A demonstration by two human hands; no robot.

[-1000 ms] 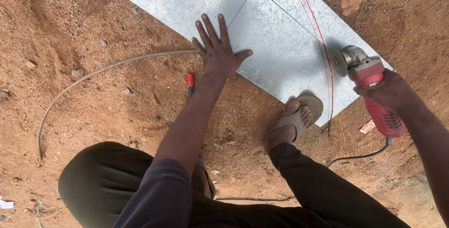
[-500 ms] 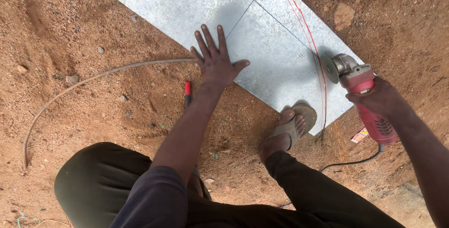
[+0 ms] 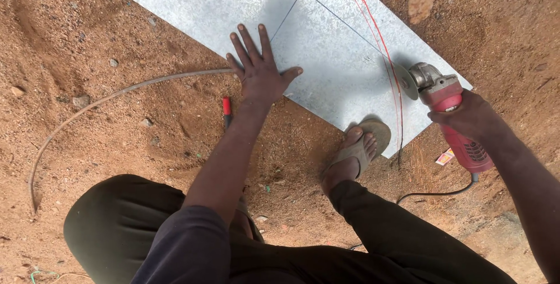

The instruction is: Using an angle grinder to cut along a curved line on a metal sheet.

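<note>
A galvanised metal sheet lies on red sandy ground, marked with dark straight lines and a curved red line. My left hand is spread flat, palm down, on the sheet's near edge. My right hand grips a red angle grinder whose disc stands on edge at the red line, near the sheet's right corner. A cut slot runs from the disc back to the sheet's edge. My sandalled foot presses on the sheet's near corner.
A red marker pen lies on the soil just left of my left forearm. A bent thin rod curves across the ground at left. The grinder's black cable trails behind it. A stone sits beyond the sheet.
The view has shifted slightly. The grinder disc has moved a little farther along the red line, away from me. My left hand and foot stay pressed on the sheet.
</note>
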